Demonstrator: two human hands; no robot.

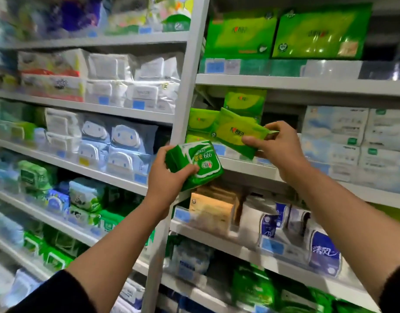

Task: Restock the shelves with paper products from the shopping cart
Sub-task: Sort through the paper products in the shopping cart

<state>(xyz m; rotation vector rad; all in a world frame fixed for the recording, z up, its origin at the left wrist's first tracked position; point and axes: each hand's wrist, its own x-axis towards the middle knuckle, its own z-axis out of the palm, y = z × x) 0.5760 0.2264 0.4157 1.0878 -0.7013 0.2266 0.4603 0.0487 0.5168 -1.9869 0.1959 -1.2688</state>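
Tissue packs in both hands at the white shelving.

Left hand (169,175) curls round a dark green pack (200,164), thumb across its lower face and fingers behind, and holds it tilted in front of the grey upright (185,105). Right hand (278,143) pinches a lime pack (237,132) by its right end, thumb below and fingers over the top, and holds it at the mouth of the middle shelf (246,164), just beside other lime packs (202,123) that stand there. Larger green packs (284,32) sit on the shelf above, pale blue boxes (357,134) to the right, white rolls (282,220) on the shelf below. Both forearms are bare, with dark sleeves (56,294) at the lower edge. No cart shows.
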